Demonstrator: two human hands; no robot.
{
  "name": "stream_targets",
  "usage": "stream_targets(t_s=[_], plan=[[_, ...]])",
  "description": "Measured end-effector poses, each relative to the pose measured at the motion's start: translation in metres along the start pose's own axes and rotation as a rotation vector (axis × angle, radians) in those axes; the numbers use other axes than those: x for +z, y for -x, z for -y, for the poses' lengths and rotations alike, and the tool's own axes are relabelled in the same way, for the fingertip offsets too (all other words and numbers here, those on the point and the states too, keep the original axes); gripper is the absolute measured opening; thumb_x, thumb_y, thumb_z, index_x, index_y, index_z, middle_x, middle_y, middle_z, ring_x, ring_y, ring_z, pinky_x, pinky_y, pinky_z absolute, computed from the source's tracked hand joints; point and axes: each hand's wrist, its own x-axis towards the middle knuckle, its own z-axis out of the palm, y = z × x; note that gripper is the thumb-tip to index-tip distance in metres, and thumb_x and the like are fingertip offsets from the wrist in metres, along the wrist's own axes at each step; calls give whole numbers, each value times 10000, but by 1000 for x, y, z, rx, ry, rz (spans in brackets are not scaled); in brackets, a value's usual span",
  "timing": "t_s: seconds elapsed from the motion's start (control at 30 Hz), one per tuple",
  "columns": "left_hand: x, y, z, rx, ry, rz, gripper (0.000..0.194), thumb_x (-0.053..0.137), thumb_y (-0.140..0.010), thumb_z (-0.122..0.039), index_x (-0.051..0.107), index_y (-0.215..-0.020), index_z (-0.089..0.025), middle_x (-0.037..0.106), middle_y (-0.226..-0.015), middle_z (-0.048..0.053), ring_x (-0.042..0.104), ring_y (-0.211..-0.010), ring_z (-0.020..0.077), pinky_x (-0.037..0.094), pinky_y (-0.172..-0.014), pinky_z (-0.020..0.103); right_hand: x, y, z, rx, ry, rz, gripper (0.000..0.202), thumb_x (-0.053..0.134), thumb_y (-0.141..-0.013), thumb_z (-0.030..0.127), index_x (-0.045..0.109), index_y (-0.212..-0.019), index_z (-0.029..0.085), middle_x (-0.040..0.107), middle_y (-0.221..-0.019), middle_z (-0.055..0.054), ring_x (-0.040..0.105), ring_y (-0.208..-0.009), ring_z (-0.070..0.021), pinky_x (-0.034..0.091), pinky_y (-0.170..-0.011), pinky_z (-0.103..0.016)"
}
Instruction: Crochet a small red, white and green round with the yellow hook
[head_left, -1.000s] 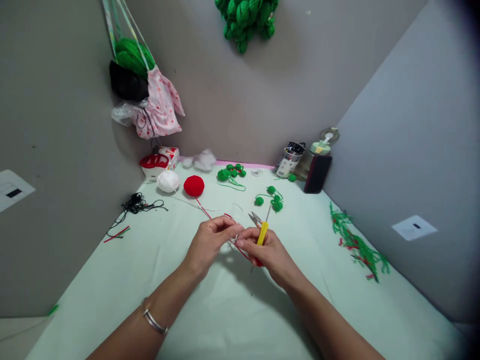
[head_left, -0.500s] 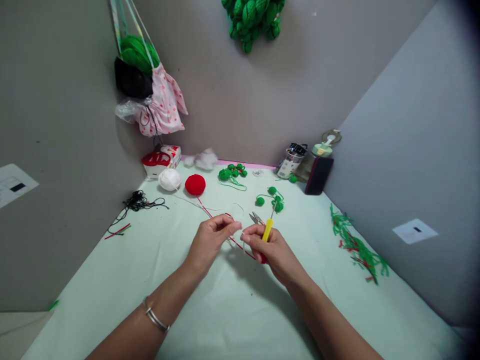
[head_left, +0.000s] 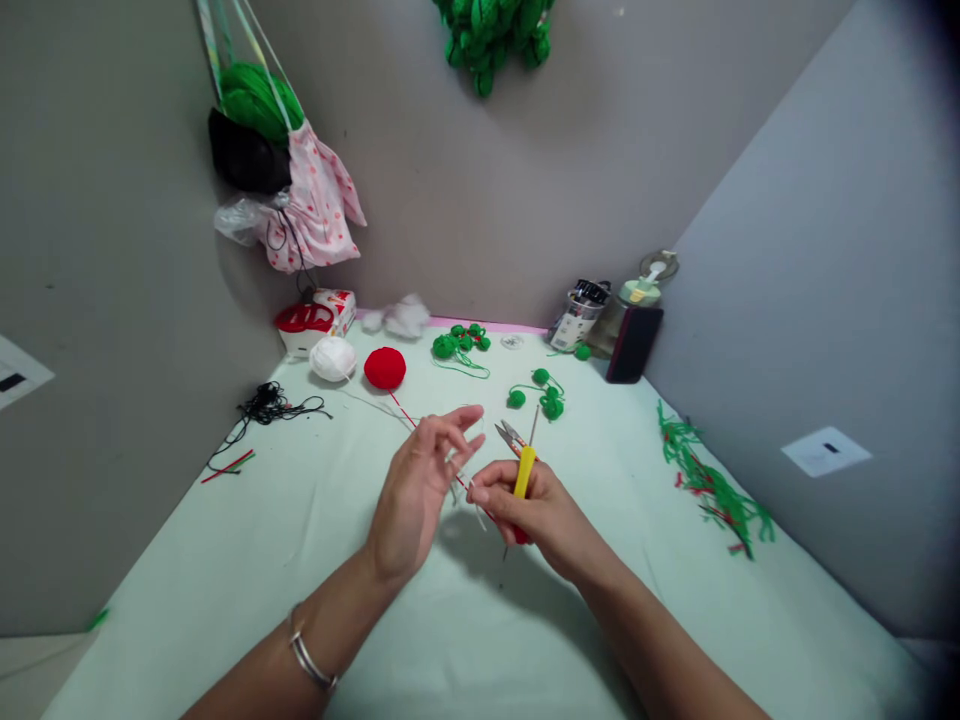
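My right hand [head_left: 529, 505] holds a crochet hook with a yellow handle [head_left: 525, 472], its thin metal shaft pointing up. A small red piece [head_left: 520, 535] shows under the fingers, and white yarn [head_left: 478, 515] is pinched at the fingertips. My left hand [head_left: 424, 485] is raised just left of it, fingers spread; strands pass beside it, and whether one touches it is unclear. Red yarn [head_left: 403, 411] runs from a red ball [head_left: 385, 369] behind my left hand towards my right. A white yarn ball [head_left: 333, 359] sits left of the red one. Scissors [head_left: 511, 437] lie behind my right hand.
Small green crocheted balls [head_left: 552, 403] lie beyond the scissors. Black cord [head_left: 271, 403] is at the left, green and red yarn scraps [head_left: 716, 490] at the right. A phone [head_left: 634, 345] and a tin of pens [head_left: 577, 318] stand at the back right.
My left hand has opened and its fingers have spread upward, where they were pinched together before. My right hand has shifted slightly left and down with the hook. The view has moved slightly.
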Motion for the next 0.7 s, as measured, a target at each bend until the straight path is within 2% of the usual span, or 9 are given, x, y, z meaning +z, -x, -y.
stream_targets(t_s=[0.07,0.1,0.2,0.23,0.3,0.4,0.5,0.6,0.7], plan=[[-5,-1,-1,100,-204,4,594,403,-1091,-520,623,-612,-245,800,-1203,84,524,-1459,302,298,-1265,518,-1,0,0,-21,-22,-18,395,829,-783,566,737,-815,183,494,-423,73,337,-397,-73,203,-444,-245],[-8,-1,0,165,-353,6,579,440,-1086,-477,647,-595,-249,810,-1169,89,516,-1462,307,242,-1286,517,-2,0,0,-31,-36,-36,390,827,-786,563,734,-812,185,485,-420,76,327,-399,-72,201,-447,-245],[-10,-2,4,309,-616,-18,250,645,-990,-340,818,-824,-269,790,-1239,91,454,-1505,324,183,-1298,536,-3,-1,2,-49,-72,-113,385,836,-770,561,718,-792,194,467,-422,81,330,-408,-74,226,-457,-246],[-9,-3,5,280,-586,-36,149,705,-942,-314,843,-900,-277,780,-1268,90,426,-1523,327,198,-1293,536,-3,-1,3,-53,-72,-131,389,842,-760,563,715,-789,197,462,-427,81,337,-410,-77,233,-458,-247],[-5,-3,7,108,-397,-71,104,785,-868,-307,864,-928,-275,777,-1283,92,427,-1519,338,278,-1260,525,-2,0,4,-64,-52,-144,392,841,-757,568,710,-782,199,463,-439,77,351,-417,-83,239,-459,-250],[-1,-5,8,-115,-130,-124,139,823,-832,-372,864,-863,-243,807,-1174,98,601,-1332,333,419,-1158,492,-1,1,5,-106,-15,-155,374,797,-810,561,708,-797,198,493,-456,62,372,-441,-95,257,-468,-252],[-5,-9,7,-136,-42,-213,180,819,-835,-422,836,-890,-252,800,-1051,46,686,-1082,243,488,-1059,427,-2,4,7,-165,-97,-156,295,766,-859,490,733,-864,198,578,-560,26,438,-518,-109,332,-511,-249],[-10,-12,6,-128,1,-271,158,856,-797,-380,818,-891,-259,766,-961,0,659,-955,175,496,-980,333,-3,6,8,-248,-227,-147,179,795,-848,377,748,-881,207,653,-817,-14,509,-605,-105,419,-568,-252],[-7,-11,7,-150,-6,-259,174,884,-758,-338,836,-885,-230,750,-896,8,624,-856,164,497,-880,304,-2,7,6,-365,-229,-131,154,807,-868,368,753,-916,233,628,-998,-21,583,-664,-110,503,-625,-277]])
